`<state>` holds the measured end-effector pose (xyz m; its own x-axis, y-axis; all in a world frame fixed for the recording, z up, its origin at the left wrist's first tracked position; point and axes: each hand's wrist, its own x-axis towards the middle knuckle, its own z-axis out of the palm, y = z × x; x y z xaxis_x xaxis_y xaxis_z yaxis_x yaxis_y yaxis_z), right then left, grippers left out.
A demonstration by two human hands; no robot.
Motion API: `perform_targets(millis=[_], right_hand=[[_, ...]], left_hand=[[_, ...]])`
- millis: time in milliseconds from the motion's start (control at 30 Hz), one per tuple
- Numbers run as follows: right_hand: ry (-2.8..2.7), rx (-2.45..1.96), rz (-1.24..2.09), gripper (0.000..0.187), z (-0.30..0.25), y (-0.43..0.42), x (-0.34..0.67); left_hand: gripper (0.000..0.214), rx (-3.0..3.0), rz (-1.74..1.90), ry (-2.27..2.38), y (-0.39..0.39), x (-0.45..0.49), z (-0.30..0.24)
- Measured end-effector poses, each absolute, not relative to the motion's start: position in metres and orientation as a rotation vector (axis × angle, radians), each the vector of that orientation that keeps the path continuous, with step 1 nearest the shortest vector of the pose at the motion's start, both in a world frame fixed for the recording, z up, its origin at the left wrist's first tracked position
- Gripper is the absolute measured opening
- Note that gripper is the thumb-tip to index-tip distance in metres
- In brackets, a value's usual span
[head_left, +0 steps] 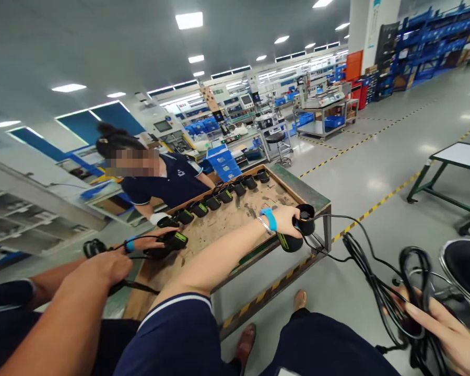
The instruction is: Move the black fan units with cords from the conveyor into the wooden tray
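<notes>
My left hand [285,220] is closed around a black cylindrical device [307,223], whose round vented end faces up beyond the table's near right corner. Just below my fingers shows a black body with a green-marked label [290,242]; I cannot tell whether the two are joined. Thin black cords run from there to a looped bundle of black cable [370,277] at the right. My right hand [441,326] is closed on that bundle, over the floor. Similar black cylinders with green labels [199,209] stand in a row along the table's far side.
A wood-topped workbench [235,224] with raised edges stands before me. At my left, a person's hand [151,241] touches a black cylinder; across the bench, another person [168,177] wears a white glove. A dark round-seated stool [464,271] is at the right, a low table [464,155] beyond.
</notes>
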<state>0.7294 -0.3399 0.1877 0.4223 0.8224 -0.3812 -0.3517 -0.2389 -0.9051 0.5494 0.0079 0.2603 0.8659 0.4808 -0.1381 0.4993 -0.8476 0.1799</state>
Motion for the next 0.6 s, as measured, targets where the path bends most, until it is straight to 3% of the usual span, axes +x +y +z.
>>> perform_targets(millis=[133, 367, 600], right_hand=[[-0.442, -1.288, 1.284, 0.042, 0.179, -0.217, 0.699], [-0.437, -1.245, 1.392, 0.038, 0.173, -0.052, 0.653], [-0.342, -1.314, 1.447, 0.037, 0.181, 0.033, 0.637]], left_hand=[[0.054, 2.784, -0.212, 1.041, 0.126, 0.502, 0.246], [0.058, 2.796, -0.269, 1.062, 0.34, 0.479, 0.198], [0.057, 2.875, -0.246, 0.857, 0.455, 0.495, 0.145]])
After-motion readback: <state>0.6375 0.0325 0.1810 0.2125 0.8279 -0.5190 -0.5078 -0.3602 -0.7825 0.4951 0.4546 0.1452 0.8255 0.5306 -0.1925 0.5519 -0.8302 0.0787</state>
